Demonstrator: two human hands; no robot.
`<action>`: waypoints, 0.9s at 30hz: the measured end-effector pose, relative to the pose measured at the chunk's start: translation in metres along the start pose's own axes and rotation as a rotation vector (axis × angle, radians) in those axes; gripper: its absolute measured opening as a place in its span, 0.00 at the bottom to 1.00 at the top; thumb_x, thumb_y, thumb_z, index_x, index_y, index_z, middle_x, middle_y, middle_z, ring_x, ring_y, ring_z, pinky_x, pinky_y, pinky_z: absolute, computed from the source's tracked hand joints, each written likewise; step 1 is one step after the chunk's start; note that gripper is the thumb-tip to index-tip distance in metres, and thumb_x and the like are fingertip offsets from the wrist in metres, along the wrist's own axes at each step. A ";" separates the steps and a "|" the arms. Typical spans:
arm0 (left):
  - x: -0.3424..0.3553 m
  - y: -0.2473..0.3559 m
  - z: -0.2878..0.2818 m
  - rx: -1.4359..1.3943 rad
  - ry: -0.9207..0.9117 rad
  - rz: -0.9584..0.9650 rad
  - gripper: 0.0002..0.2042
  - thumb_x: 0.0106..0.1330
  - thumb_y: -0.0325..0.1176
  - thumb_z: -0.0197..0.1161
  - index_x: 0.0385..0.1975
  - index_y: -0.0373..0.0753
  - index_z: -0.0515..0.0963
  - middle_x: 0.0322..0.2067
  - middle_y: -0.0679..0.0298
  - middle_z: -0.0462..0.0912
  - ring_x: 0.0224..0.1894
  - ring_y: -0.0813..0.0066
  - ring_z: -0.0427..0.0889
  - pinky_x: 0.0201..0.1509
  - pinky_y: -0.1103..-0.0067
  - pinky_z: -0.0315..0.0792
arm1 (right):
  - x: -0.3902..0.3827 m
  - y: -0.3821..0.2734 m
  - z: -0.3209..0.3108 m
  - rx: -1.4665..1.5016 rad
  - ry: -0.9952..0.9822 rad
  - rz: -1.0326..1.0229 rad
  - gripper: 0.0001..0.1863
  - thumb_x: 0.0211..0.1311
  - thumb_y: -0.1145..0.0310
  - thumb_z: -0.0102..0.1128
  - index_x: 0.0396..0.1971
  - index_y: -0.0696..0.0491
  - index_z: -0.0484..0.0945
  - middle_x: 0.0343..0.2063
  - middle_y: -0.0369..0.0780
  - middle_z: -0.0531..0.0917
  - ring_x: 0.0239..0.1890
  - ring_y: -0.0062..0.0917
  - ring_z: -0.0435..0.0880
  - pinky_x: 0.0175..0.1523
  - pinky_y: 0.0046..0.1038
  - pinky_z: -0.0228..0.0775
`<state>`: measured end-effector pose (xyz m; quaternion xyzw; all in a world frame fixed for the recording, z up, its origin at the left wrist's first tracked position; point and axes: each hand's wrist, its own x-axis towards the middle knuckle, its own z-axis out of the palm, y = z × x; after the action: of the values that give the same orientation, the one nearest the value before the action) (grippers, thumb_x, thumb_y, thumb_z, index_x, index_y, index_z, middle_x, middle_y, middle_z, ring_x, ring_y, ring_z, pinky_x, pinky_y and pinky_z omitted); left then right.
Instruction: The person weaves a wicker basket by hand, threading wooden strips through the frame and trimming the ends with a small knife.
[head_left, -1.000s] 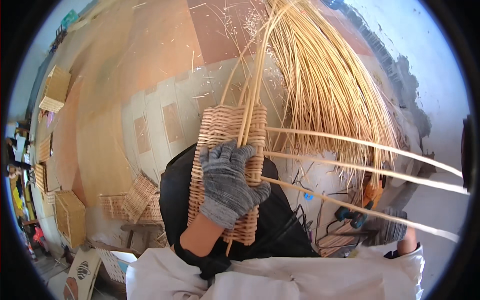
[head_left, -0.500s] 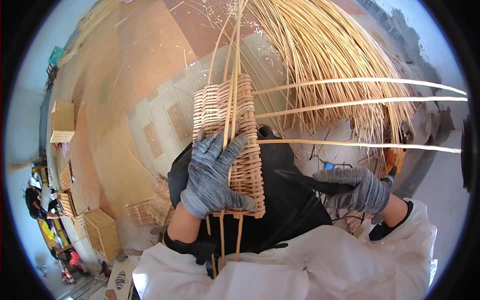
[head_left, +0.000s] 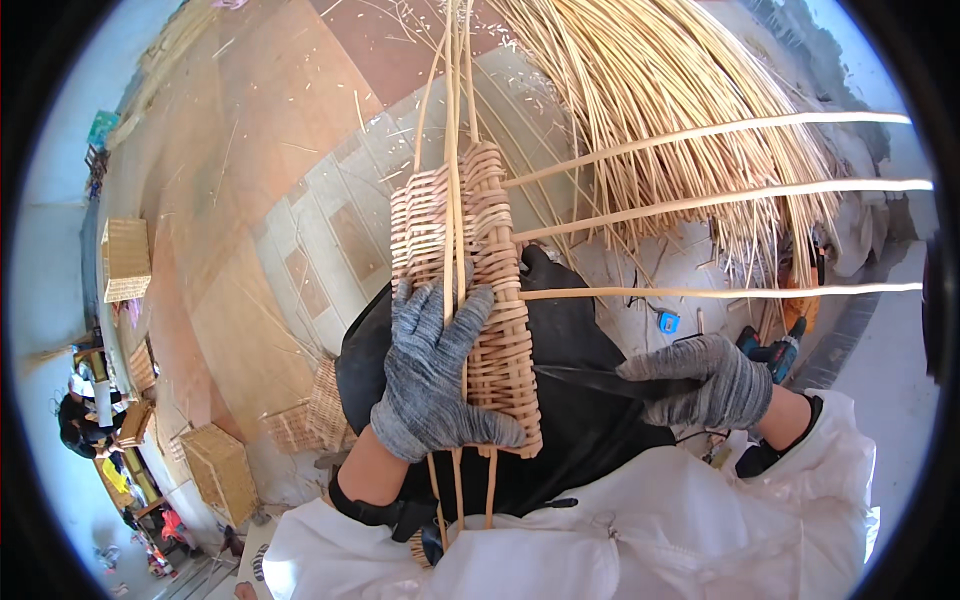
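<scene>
A wicker basket piece [head_left: 505,345] with woven faces stands across my lap on black cloth [head_left: 580,400]. Long rods [head_left: 720,205] stick out of its right side, its top and its lower end. My left hand [head_left: 430,370], in a grey knit glove, grips the weave, its thumb along the lower edge and upright rods passing beside the fingers. To the right, my gloved right hand [head_left: 712,382] is closed around a long, dark pointed tool [head_left: 590,379]. Its tip lies close to the basket's right edge; whether it touches cannot be made out.
A large heap of thin rods [head_left: 690,130] spreads at the far right. Beside my right hand lie a blue tape measure [head_left: 667,322] and a cordless drill [head_left: 775,352]. Finished-looking wicker baskets [head_left: 218,470] stand at the left, where another person [head_left: 80,415] sits. Rod scraps litter the floor.
The basket's lower end and my left hand have shifted slightly down and right. The dark tool's tip has dropped and moved left, toward the basket's edge.
</scene>
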<state>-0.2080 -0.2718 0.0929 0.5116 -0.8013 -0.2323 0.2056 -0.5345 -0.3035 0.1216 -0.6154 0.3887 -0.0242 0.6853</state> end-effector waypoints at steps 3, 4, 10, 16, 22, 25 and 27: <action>0.001 0.001 -0.001 -0.004 -0.007 0.000 0.56 0.28 0.71 0.69 0.59 0.37 0.67 0.60 0.45 0.63 0.63 0.44 0.60 0.70 0.51 0.40 | 0.004 -0.001 0.001 -0.018 0.013 -0.090 0.26 0.51 0.68 0.70 0.53 0.50 0.77 0.47 0.37 0.82 0.47 0.20 0.80 0.54 0.24 0.70; 0.001 0.002 -0.001 -0.008 -0.006 -0.003 0.56 0.27 0.70 0.69 0.59 0.37 0.67 0.60 0.44 0.63 0.63 0.43 0.60 0.70 0.51 0.40 | 0.004 -0.002 0.000 -0.037 0.032 -0.123 0.26 0.51 0.68 0.70 0.53 0.50 0.77 0.47 0.37 0.82 0.47 0.21 0.80 0.54 0.23 0.71; -0.002 0.001 -0.001 0.008 -0.045 -0.016 0.57 0.28 0.71 0.68 0.61 0.39 0.65 0.60 0.44 0.62 0.64 0.42 0.58 0.69 0.50 0.39 | 0.007 -0.017 -0.016 -0.217 -0.111 0.007 0.26 0.52 0.73 0.67 0.53 0.45 0.77 0.45 0.39 0.83 0.41 0.24 0.83 0.49 0.24 0.74; -0.005 0.000 -0.004 0.052 -0.087 0.008 0.57 0.30 0.73 0.66 0.62 0.39 0.64 0.59 0.43 0.63 0.63 0.41 0.58 0.69 0.48 0.38 | 0.025 -0.037 -0.033 -0.342 -0.196 -0.213 0.27 0.52 0.73 0.67 0.55 0.45 0.75 0.40 0.37 0.84 0.37 0.23 0.83 0.42 0.26 0.76; -0.005 -0.005 -0.006 0.053 -0.103 -0.005 0.56 0.32 0.74 0.63 0.61 0.38 0.65 0.59 0.44 0.63 0.61 0.42 0.60 0.68 0.48 0.39 | 0.045 -0.045 -0.036 -0.024 -0.308 0.162 0.26 0.54 0.75 0.64 0.55 0.49 0.74 0.40 0.39 0.83 0.36 0.21 0.82 0.40 0.21 0.77; -0.006 -0.006 -0.006 0.070 -0.092 -0.022 0.56 0.33 0.75 0.61 0.60 0.38 0.66 0.59 0.45 0.64 0.61 0.43 0.61 0.68 0.47 0.40 | 0.055 -0.043 -0.033 -0.240 -0.245 -0.358 0.26 0.54 0.73 0.65 0.56 0.48 0.74 0.35 0.41 0.85 0.34 0.24 0.82 0.41 0.21 0.75; -0.006 -0.006 -0.007 0.074 -0.091 -0.029 0.55 0.33 0.76 0.60 0.60 0.39 0.66 0.58 0.46 0.64 0.61 0.44 0.61 0.67 0.47 0.40 | 0.061 -0.041 -0.035 0.021 -0.344 0.282 0.25 0.54 0.73 0.64 0.55 0.48 0.75 0.39 0.41 0.84 0.37 0.26 0.83 0.43 0.23 0.76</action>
<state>-0.1975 -0.2699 0.0941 0.5194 -0.8103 -0.2284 0.1466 -0.4931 -0.3731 0.1283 -0.5429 0.3479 0.1729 0.7446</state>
